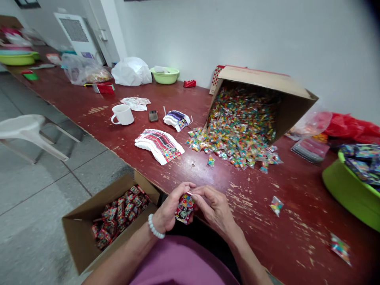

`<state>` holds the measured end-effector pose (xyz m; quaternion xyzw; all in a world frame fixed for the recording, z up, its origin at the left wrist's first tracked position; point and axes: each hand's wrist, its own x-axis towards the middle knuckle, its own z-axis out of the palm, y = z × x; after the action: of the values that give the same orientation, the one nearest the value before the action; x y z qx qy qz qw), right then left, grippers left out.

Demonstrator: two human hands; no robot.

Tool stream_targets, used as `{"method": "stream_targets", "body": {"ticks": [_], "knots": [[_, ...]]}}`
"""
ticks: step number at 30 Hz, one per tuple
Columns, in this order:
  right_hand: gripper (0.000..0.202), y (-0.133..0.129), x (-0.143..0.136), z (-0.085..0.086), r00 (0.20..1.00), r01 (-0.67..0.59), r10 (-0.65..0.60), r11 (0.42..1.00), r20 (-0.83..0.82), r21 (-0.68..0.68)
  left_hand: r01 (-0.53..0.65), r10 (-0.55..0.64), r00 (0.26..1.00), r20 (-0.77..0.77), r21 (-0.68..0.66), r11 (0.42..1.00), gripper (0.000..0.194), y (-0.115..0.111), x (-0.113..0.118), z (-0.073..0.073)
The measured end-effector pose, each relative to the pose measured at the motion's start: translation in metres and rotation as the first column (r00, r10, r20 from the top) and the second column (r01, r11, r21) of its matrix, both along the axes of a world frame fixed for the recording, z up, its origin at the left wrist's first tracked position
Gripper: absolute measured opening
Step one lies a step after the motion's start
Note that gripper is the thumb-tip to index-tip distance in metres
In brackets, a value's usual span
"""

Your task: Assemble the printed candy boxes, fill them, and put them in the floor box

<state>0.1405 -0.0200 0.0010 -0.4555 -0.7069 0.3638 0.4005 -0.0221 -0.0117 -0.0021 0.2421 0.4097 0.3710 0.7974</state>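
My left hand (170,208), with a pale bead bracelet at its wrist, is closed around a small black and red printed packet (184,209) at the table's near edge. My right hand (214,204) pinches that packet's top edge with thumb and fingers. Beyond the hands, a fanned stack of flat red and white packets (160,145) lies on the red table (204,178). Small clear bags of colourful candy (237,142) spill from a tipped cardboard box (292,107). Below left, an open carton (78,231) holds many filled dark red packets (121,215).
A white mug (122,114), a small dark device (153,116) and a purple packet stack (177,120) stand farther back. At right is a green basin (341,190) of dark packets. Loose candy bags (276,206) lie nearby. A white stool (26,126) stands left.
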Motion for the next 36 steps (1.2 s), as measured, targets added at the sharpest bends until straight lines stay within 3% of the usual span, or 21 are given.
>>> {"method": "stream_targets", "body": {"ticks": [5,9,12,14,16,20,24,26,28,31,34,36], "knots": [[0.014,0.001,-0.007,-0.003,0.989,0.057,-0.08,0.982,-0.123,-0.182,0.015,-0.015,1.0,0.006,0.028,0.999,0.051,-0.002,0.001,0.001],[0.017,0.004,-0.014,-0.006,0.887,-0.077,-0.122,0.912,-0.445,-0.404,0.085,-0.085,0.996,0.004,0.067,0.994,0.071,-0.003,0.001,-0.006],[0.019,0.007,-0.016,-0.007,0.837,-0.124,-0.144,0.89,-0.528,-0.439,0.092,-0.085,0.994,-0.062,0.105,0.99,0.071,-0.003,-0.002,-0.009],[0.016,0.007,-0.015,-0.006,0.882,-0.063,-0.136,0.914,-0.451,-0.4,0.095,-0.078,0.99,-0.116,0.148,0.984,0.064,-0.003,-0.004,-0.008],[0.013,0.003,-0.014,-0.004,0.951,-0.004,-0.078,0.965,-0.3,-0.263,0.093,-0.072,0.99,-0.12,0.173,0.981,0.053,-0.002,-0.007,-0.007],[0.015,-0.012,-0.017,-0.006,0.999,-0.032,0.035,0.997,-0.042,0.065,0.032,-0.034,0.996,0.079,0.028,0.999,0.034,0.003,-0.01,-0.009],[0.075,-0.025,-0.029,-0.018,0.969,-0.007,-0.052,0.971,0.24,0.239,-0.087,0.095,0.982,0.161,-0.055,0.995,0.023,0.006,-0.012,-0.015],[0.084,-0.024,-0.036,-0.021,0.932,0.004,-0.11,0.956,0.346,0.294,-0.129,0.136,0.978,0.156,-0.056,0.99,0.024,0.006,-0.012,-0.014],[0.079,-0.018,-0.044,-0.02,0.919,-0.004,-0.123,0.947,0.374,0.322,-0.18,0.186,0.972,0.143,-0.052,0.982,0.023,0.006,-0.011,-0.012],[0.076,-0.007,-0.055,-0.014,0.937,-0.094,-0.02,0.947,0.348,0.308,-0.229,0.233,0.965,0.121,-0.048,0.972,0.021,0.004,-0.021,-0.007],[0.082,0.009,-0.067,-0.008,0.948,-0.232,0.165,0.944,0.272,0.236,-0.271,0.272,0.962,-0.029,0.025,0.962,0.03,-0.005,-0.055,-0.005],[0.079,0.027,-0.07,-0.01,0.957,-0.245,0.205,0.949,0.204,0.197,-0.284,0.329,0.903,-0.275,0.189,0.94,0.037,-0.015,-0.092,-0.006]]}}
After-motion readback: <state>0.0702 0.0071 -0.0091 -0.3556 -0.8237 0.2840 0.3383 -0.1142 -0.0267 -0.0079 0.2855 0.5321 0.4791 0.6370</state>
